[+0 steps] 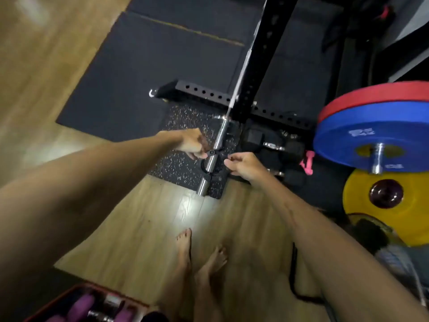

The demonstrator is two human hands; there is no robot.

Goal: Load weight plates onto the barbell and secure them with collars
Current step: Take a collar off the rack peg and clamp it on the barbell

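Observation:
The chrome barbell sleeve (210,168) reaches toward me from the black rack and carries no plates. A black collar (211,161) is wrapped around the sleeve. My left hand (192,142) pinches the collar's lever on the left side. The fingers of my right hand (247,167) hold the collar's right side. Blue plate (371,135) and red plate (371,94) sit on a storage peg at right, with a yellow plate (408,219) below them.
The black rack upright (262,54) and its holed base beam (202,91) stand behind the sleeve. Hex dumbbells (255,138) lie on the dark mat at right. My bare feet (199,259) are on the wooden floor. A case of purple dumbbells (92,307) sits at the bottom left.

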